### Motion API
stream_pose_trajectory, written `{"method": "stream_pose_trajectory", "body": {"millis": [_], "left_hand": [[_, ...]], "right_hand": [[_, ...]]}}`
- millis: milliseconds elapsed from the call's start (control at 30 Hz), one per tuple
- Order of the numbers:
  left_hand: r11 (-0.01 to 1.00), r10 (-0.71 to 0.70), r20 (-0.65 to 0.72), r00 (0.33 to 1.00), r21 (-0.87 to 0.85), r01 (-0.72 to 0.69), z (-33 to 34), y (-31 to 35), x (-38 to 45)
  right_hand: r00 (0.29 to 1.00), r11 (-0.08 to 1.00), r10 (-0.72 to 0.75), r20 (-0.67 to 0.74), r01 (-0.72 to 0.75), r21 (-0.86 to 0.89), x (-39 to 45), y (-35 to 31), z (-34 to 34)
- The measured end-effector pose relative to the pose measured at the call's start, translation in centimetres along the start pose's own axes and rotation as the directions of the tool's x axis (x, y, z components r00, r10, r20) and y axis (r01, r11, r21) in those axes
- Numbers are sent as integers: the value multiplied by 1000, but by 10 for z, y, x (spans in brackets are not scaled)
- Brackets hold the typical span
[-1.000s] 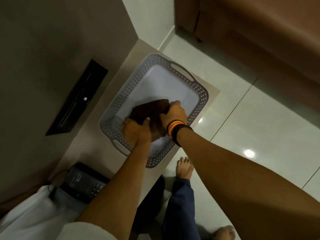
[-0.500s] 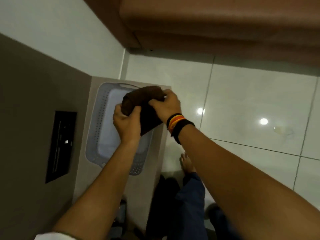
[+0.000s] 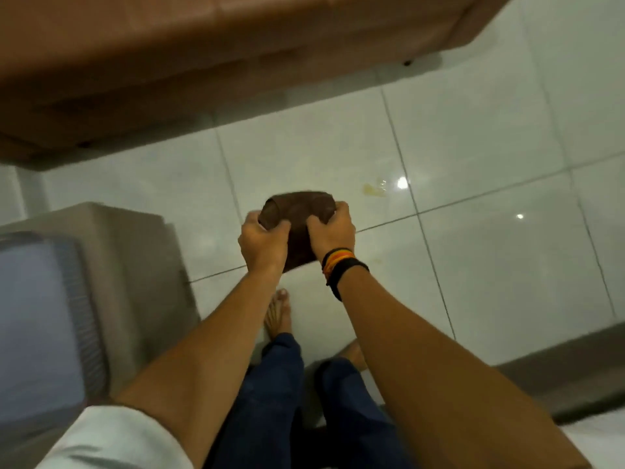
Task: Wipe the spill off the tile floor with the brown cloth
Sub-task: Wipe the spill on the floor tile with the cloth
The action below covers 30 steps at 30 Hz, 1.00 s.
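Observation:
The brown cloth [image 3: 297, 214] is bunched up and held in the air above the white tile floor [image 3: 490, 265]. My left hand [image 3: 262, 243] grips its left side and my right hand [image 3: 333, 235], with coloured bands at the wrist, grips its right side. A small yellowish spill [image 3: 373, 188] lies on the tile, up and to the right of the cloth, beside a bright light reflection. The cloth's lower part hangs between my two hands.
A brown sofa [image 3: 203, 62] runs across the top. A beige stand [image 3: 135, 265] with a grey perforated basket [image 3: 44, 316] is at the left. My bare feet [image 3: 279, 313] and blue trousers are below the hands. A dark mat edge [image 3: 558, 367] lies at the lower right.
Both hands lifted the cloth out of the basket and carried it right, over the floor. The view swung right, so the spill now shows near the cloth.

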<state>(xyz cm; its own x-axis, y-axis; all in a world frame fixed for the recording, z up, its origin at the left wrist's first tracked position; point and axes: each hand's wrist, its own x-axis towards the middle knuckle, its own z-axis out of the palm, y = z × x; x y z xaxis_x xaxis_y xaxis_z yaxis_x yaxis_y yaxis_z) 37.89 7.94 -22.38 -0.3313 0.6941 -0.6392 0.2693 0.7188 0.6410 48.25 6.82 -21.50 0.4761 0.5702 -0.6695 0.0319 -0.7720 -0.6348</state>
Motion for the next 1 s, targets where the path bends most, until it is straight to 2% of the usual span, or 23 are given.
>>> {"method": "stream_pose_trajectory", "body": {"millis": [133, 300, 367, 433, 467, 500, 567, 633, 667, 733, 800, 900, 1000], "left_hand": [[978, -97, 205, 974, 199, 56, 92, -55, -9], [903, -235, 397, 887, 427, 48, 177, -109, 16], [866, -321, 501, 803, 499, 35, 207, -128, 38], [834, -419, 629, 655, 551, 4, 233, -145, 59], [809, -437, 672, 598, 584, -65, 244, -152, 70], [780, -425, 695, 579, 606, -156, 254, -159, 83], [685, -278, 712, 645, 617, -387, 268, -175, 117], [445, -28, 718, 695, 632, -635, 277, -186, 158], [347, 87, 721, 688, 625, -699, 280, -190, 179], [268, 237, 698, 675, 621, -737, 284, -188, 212], [275, 269, 654, 707, 651, -707, 297, -182, 243], [308, 188, 595, 782, 720, -622, 317, -168, 273], [266, 99, 610, 786, 745, -612, 326, -158, 287]], "right_hand": [[985, 990, 138, -104, -138, 2, 47, 91, -58], [959, 981, 173, -224, -188, -47, 115, 180, -98], [956, 980, 150, -252, -177, -87, 147, 211, -104], [953, 972, 115, -281, -166, -165, 180, 244, -106], [949, 962, 94, -301, -165, -219, 196, 262, -106], [944, 946, 73, -323, -168, -276, 209, 281, -103], [932, 921, 38, -361, -172, -349, 227, 317, -90], [925, 914, 2, -381, -156, -373, 235, 346, -65], [928, 911, -14, -373, -142, -386, 239, 358, -50], [941, 897, -25, -338, -128, -424, 250, 375, -27], [928, 858, -2, -373, -190, -477, 277, 389, -13], [856, 788, -73, -511, -264, -556, 323, 386, -11], [845, 745, -251, -473, -143, -652, 373, 354, -15]]}}
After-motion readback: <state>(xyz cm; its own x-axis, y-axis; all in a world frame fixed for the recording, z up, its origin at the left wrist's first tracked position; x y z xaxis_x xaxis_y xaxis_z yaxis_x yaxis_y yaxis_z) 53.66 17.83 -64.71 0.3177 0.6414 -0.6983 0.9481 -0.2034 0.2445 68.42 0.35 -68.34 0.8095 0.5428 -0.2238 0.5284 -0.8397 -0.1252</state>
